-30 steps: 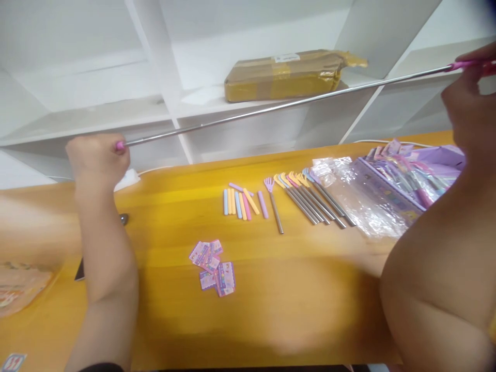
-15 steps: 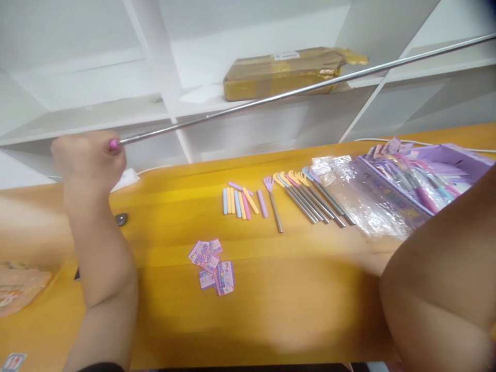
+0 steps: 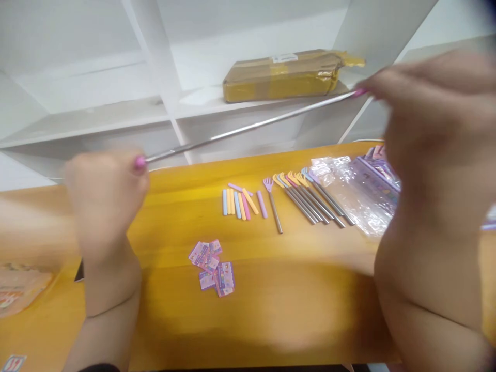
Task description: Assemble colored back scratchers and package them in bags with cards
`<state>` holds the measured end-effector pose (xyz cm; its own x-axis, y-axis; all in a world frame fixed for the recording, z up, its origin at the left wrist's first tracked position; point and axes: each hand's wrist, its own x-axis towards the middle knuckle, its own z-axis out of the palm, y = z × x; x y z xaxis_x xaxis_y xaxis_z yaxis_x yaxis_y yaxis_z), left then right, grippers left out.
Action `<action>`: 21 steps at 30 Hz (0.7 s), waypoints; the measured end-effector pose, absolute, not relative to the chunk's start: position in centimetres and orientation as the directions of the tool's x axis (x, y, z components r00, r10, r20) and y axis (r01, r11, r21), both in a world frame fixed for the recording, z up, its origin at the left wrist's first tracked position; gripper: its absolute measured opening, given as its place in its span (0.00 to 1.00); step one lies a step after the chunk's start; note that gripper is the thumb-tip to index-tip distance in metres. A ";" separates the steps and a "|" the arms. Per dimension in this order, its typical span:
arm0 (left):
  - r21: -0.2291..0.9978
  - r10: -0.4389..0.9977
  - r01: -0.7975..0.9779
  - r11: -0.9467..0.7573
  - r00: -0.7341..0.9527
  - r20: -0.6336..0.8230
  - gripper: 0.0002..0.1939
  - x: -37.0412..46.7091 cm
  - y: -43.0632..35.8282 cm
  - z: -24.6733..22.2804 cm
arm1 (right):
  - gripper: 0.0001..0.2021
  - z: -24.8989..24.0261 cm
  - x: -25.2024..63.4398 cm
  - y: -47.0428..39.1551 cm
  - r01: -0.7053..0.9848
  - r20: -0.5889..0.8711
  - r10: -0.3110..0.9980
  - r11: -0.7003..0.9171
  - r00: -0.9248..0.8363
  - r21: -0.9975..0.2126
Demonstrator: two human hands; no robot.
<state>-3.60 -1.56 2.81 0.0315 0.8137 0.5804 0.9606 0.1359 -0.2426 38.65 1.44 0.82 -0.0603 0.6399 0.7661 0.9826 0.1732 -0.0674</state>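
Stretched between my two hands is a telescopic back scratcher (image 3: 256, 124), a thin silver rod with a bit of pink showing at each end. My left hand (image 3: 104, 199) is closed in a fist around its left end. At the higher right end, my right hand (image 3: 437, 124), smeared by motion, grips the other pink tip; the claw is hidden. On the table below lie several shorter back scratchers (image 3: 310, 199) with coloured claw heads, and one purple-headed back scratcher (image 3: 274, 206) apart from them. Left of these are several pastel handle sleeves (image 3: 238, 202).
Pink-purple cards (image 3: 215, 266) lie in a loose pile on the wooden table (image 3: 294, 305). Clear plastic bags (image 3: 352, 191) and a purple box (image 3: 377, 181) are at the right, partly behind my arm. A taped carton (image 3: 279, 80) sits on the white shelf (image 3: 201, 108) behind.
My right hand has come into view from the right, and the span of rod between my hands is much shorter. My left hand has shifted slightly right and down.
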 end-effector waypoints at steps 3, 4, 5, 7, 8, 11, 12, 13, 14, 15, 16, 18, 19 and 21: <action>-0.306 0.891 0.947 0.096 0.055 0.451 0.19 -1.0 -1.6 1.1 | 0.25 -0.9 32.5 0.4 0.892 0.726 0.547 0.401 -0.417 0.210; -0.304 0.898 0.949 0.080 0.063 0.435 0.19 -0.5 -1.6 0.7 | 0.23 -1.4 31.6 0.2 0.874 0.704 0.544 0.424 -0.457 0.239; -0.297 0.902 0.952 0.071 0.066 0.427 0.20 -0.1 -1.5 0.3 | 0.22 -1.7 31.0 0.0 0.869 0.694 0.547 0.428 -0.469 0.250; -0.287 0.905 0.956 0.066 0.064 0.421 0.20 0.3 -1.4 -0.1 | 0.21 -2.1 30.3 -0.2 0.858 0.689 0.534 0.435 -0.490 0.273; -0.290 0.909 0.955 0.054 0.073 0.411 0.20 0.5 -1.4 -0.3 | 0.21 -2.2 29.9 -0.2 0.839 0.682 0.512 0.454 -0.521 0.300; -0.321 0.933 0.947 -0.025 0.138 0.333 0.20 1.3 -1.4 -0.7 | 0.19 -3.0 27.8 -0.5 0.754 0.644 0.429 0.530 -0.633 0.389; -0.334 0.941 0.941 -0.051 0.158 0.301 0.21 1.5 -1.4 -0.9 | 0.18 -3.3 27.1 -0.6 0.734 0.625 0.424 0.551 -0.656 0.397; -0.349 0.946 0.934 -0.072 0.174 0.273 0.21 1.6 -1.4 -1.1 | 0.18 -3.6 26.4 -0.6 0.725 0.603 0.437 0.567 -0.667 0.390; -0.366 0.949 0.926 -0.089 0.190 0.251 0.21 1.6 -1.3 -1.2 | 0.18 -3.9 26.0 -0.6 0.723 0.577 0.465 0.583 -0.671 0.370; -0.384 0.949 0.917 -0.110 0.211 0.233 0.22 1.6 -1.2 -1.4 | 0.17 -4.0 25.8 -0.5 0.718 0.542 0.497 0.606 -0.678 0.343; -0.399 0.948 0.907 -0.135 0.235 0.214 0.22 1.4 -1.0 -1.6 | 0.17 -4.1 25.8 -0.4 0.705 0.500 0.521 0.638 -0.692 0.310; -0.413 0.945 0.893 -0.176 0.271 0.184 0.21 1.0 -0.7 -1.9 | 0.15 -4.0 26.3 -0.1 0.659 0.423 0.536 0.716 -0.730 0.230; -0.412 0.945 0.893 -0.182 0.274 0.176 0.21 0.8 -0.6 -2.1 | 0.14 -3.7 26.7 0.2 0.640 0.395 0.539 0.744 -0.744 0.189; -0.402 0.950 0.901 -0.161 0.252 0.184 0.22 0.7 -0.4 -2.2 | 0.13 -3.0 27.8 0.9 0.677 0.374 0.600 0.726 -0.707 0.116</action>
<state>0.71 -0.43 -2.19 0.2519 0.9500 0.1844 0.9013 -0.1609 -0.4023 27.83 0.91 -2.99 -0.7072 0.5998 0.3744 0.6774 0.7265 0.1157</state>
